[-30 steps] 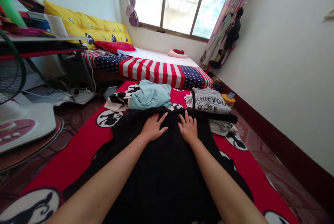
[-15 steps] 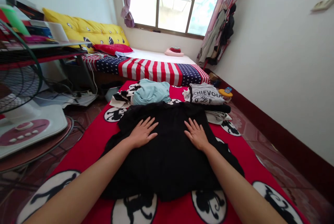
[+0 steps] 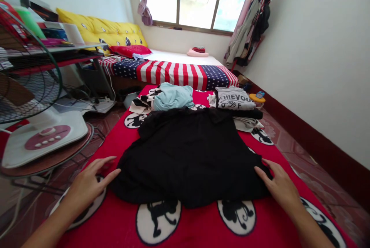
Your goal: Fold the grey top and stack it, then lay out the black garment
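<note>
Both hands have slid from the middle of the black garment (image 3: 187, 155) out to its near corners. My left hand (image 3: 86, 184) lies flat, fingers spread, fingertips touching its left edge; my right hand (image 3: 279, 186) mirrors it, fingers loosely spread at the right corner. Between my fingers the garment lies on the red blanket (image 3: 196, 228). Beyond my fingertips sit a teal cloth (image 3: 173, 97) and folded grey shirt (image 3: 234, 99).

The garment (image 3: 190, 155) lies flat on the blanket (image 3: 202, 225). The left hand (image 3: 86, 182) rests at its left edge, the right hand (image 3: 280, 188) at its right edge. Folded clothes (image 3: 234, 99) sit behind it; the bed (image 3: 179, 71) stands farther back.
</note>
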Demonstrator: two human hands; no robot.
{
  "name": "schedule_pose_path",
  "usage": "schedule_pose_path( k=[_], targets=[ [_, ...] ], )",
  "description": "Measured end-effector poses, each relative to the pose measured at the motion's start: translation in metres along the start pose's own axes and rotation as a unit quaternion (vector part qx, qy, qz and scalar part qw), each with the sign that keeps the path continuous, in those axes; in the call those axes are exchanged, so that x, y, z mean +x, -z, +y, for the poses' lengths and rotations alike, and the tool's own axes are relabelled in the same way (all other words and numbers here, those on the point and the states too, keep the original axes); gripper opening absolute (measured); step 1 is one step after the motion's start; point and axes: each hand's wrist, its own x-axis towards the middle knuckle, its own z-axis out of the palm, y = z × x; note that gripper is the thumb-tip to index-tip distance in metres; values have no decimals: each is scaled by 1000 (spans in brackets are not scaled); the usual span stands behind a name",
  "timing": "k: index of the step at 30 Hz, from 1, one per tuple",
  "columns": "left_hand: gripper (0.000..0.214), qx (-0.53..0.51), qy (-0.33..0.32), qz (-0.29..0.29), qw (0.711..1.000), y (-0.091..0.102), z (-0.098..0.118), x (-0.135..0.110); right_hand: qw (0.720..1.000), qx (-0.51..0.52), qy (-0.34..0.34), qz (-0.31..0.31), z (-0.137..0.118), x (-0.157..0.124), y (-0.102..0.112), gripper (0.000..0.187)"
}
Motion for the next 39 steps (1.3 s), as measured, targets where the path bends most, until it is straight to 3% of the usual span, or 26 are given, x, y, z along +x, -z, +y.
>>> schedule_pose_path(
  k=[2, 5, 10, 12, 15, 17, 19, 22, 24, 27, 29, 31, 33, 36, 39],
  targets=[
    [60, 18, 65, 3, 998, 0, 3, -16, 998, -4, -47, -39, 7, -9, 9, 73],
    [57, 20, 76, -24, 997, -9, 21, -30, 995, 10, -35, -91, 7, -17, 16, 66],
    [47, -72, 92, -4, 993, -33, 54, -29, 997, 38, 45, -49, -6, -15, 15, 46],
    [48, -186, 145, 14, 972, -35, 60, -23, 996, 73, 38, -46, -15, -13, 20, 40],
    [49, -386, 207, 48, 898, -20, 68, -8, 986, 154, -68, -10, -32, -4, 39, 39],
    [44, -472, 213, 75, 852, -3, 73, 8, 955, 259, -137, 38, -43, 9, 52, 40],
    [34, -508, 208, 101, 830, 13, 78, 30, 892, 415, -173, 59, -52, 29, 60, 33],
    [26, -505, 195, 126, 831, 21, 84, 71, 800, 568, -182, 65, -61, 67, 53, 22],
    [34, -478, 195, 128, 847, 13, 84, 96, 785, 600, -147, 48, -66, 86, 37, 21],
    [51, -432, 203, 129, 869, -9, 78, 115, 802, 587, -110, 9, -71, 89, 8, 30],
    [57, -404, 189, 146, 883, -24, 70, 111, 846, 521, -110, 23, -73, 71, -6, 39],
    [51, -339, 134, 169, 916, -35, 64, 96, 907, 413, -75, 12, -73, 43, -13, 41],
    [39, -244, 52, 182, 951, -42, 62, 75, 958, 278, 17, -68, -75, 14, -13, 35],
    [29, -144, -60, 181, 971, -44, 73, 49, 968, 99, 149, -174, -88, -19, -9, 38],
    [32, -119, -153, 126, 973, -45, 98, 32, 957, -3, 185, -224, -114, -29, -3, 27]
  ],
)
